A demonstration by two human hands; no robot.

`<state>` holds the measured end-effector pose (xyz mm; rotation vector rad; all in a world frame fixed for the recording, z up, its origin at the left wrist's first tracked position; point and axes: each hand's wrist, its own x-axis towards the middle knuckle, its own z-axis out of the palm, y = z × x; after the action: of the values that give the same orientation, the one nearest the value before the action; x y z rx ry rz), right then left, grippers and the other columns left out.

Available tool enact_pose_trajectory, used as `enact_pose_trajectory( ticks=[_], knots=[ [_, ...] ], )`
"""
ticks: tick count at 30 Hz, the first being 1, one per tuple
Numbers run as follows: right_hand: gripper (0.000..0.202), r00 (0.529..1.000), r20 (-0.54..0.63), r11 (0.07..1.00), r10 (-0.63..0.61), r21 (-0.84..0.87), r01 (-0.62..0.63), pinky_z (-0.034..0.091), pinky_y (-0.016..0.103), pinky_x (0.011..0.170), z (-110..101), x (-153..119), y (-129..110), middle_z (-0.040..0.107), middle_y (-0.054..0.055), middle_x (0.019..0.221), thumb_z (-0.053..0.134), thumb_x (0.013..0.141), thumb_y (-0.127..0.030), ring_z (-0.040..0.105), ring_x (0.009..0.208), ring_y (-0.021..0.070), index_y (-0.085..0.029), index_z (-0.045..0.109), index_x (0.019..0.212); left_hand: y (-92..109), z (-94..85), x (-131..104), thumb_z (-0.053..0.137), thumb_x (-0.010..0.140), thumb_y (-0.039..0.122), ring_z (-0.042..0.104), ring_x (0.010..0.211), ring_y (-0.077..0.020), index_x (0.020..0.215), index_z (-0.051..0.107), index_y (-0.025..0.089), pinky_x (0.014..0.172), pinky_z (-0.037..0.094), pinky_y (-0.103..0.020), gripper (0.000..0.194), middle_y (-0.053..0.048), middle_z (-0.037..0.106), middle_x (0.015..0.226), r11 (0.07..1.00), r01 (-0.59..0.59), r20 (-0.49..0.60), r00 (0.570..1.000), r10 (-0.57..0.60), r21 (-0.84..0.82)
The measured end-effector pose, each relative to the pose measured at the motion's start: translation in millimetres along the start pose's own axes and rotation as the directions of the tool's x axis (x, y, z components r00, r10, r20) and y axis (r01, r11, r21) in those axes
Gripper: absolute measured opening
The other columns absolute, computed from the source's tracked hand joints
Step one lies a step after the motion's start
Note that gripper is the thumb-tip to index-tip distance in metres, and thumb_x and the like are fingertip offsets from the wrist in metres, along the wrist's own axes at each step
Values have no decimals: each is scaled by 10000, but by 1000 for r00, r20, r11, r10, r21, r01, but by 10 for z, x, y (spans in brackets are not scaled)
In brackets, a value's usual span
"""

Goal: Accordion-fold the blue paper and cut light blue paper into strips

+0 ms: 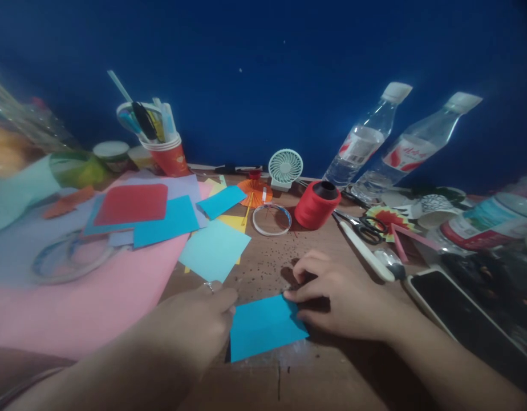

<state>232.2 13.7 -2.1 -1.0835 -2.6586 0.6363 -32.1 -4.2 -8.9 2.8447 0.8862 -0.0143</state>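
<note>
A blue paper rectangle [266, 330] lies on the brown table [306, 371] near the front, with a faint crease across it. My left hand [203, 319], wearing a ring, has its fingers curled and pressed on the paper's left edge. On the other side, my right hand [332, 294] touches the paper's upper right corner with its fingertips, fingers bent and apart. Small dark specks [263, 268] are scattered behind the paper. A pale blue sheet [214, 249] lies just beyond my left hand.
Coloured papers [130, 308] cover the left. Behind stand a cup of pens [169, 157], a small fan [285, 166], a red thread spool [315, 206] and two bottles [360, 145]. A tape roll [272, 220] lies centrally; scissors [366, 229], a white knife [366, 254] and a phone [464, 319] are right.
</note>
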Motion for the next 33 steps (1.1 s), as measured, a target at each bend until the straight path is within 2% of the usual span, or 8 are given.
enact_pose_trajectory(
  ticks=[2, 6, 11, 14, 19, 24, 30, 33],
  knots=[
    [94, 999, -34, 999, 11, 35, -10, 399, 313, 702, 35, 24, 12, 592, 21, 792, 669, 771, -313, 491, 826, 182, -232, 716, 776, 32, -63, 28, 429, 797, 129, 514, 623, -189, 668, 606, 195, 592, 331, -310, 229, -33, 566, 660, 1000, 17, 8, 1000, -17, 8],
    [221, 989, -128, 995, 71, 77, -62, 389, 280, 627, 144, 85, -8, 571, 16, 664, 655, 797, -274, 499, 736, 163, -171, 627, 604, 58, -116, 115, 441, 888, 256, 521, 611, -182, 659, 579, 197, 523, 306, -300, 274, -20, 559, 682, 992, 123, -2, 992, -123, 35],
    [113, 965, -187, 976, 182, 155, -154, 402, 283, 690, 218, 120, -100, 622, 0, 780, 724, 722, -164, 525, 785, 164, -194, 634, 783, 44, -67, 178, 498, 875, 251, 551, 706, -178, 763, 583, 190, 577, 372, -287, 153, -9, 571, 768, 981, 185, -78, 979, -189, -61],
    [102, 964, -173, 970, 200, 173, -170, 398, 273, 686, 229, 121, -140, 616, -2, 763, 685, 744, -109, 532, 779, 158, -196, 631, 742, 53, -68, 185, 473, 873, 166, 562, 763, -168, 856, 601, 196, 652, 415, -283, 133, -11, 585, 827, 974, 153, -115, 978, -174, -169],
    [166, 966, -167, 974, 196, 149, -172, 381, 258, 674, 229, 128, -212, 592, 1, 797, 617, 713, -25, 508, 785, 153, -183, 569, 720, 70, -65, 179, 419, 865, 106, 561, 775, -167, 797, 608, 190, 695, 435, -287, 218, -18, 596, 796, 985, 86, -146, 983, -109, -151],
    [161, 967, -176, 976, 182, 153, -156, 363, 252, 636, 214, 115, -273, 577, -12, 733, 558, 733, -30, 500, 714, 143, -189, 541, 709, 67, -45, 175, 426, 855, 131, 560, 827, -182, 821, 597, 180, 742, 443, -320, 181, -33, 604, 833, 943, 190, -152, 960, -236, -272],
    [138, 894, -236, 809, 382, 553, -200, 407, 258, 670, 216, 103, -282, 615, -6, 813, 535, 792, -119, 566, 761, 147, -216, 550, 889, 118, -176, 182, 456, 826, 175, 548, 685, -144, 837, 594, 197, 606, 421, -259, 140, 13, 618, 765, 825, 317, -56, 921, -385, -468],
    [184, 861, -217, 655, 460, 738, -164, 394, 245, 586, 263, 129, -263, 578, -17, 721, 552, 792, -176, 546, 665, 142, -203, 539, 974, 121, -202, 201, 530, 768, 207, 508, 619, -130, 787, 613, 194, 556, 373, -232, 86, 38, 586, 669, 659, 359, 19, 886, -463, -661]
  ],
)
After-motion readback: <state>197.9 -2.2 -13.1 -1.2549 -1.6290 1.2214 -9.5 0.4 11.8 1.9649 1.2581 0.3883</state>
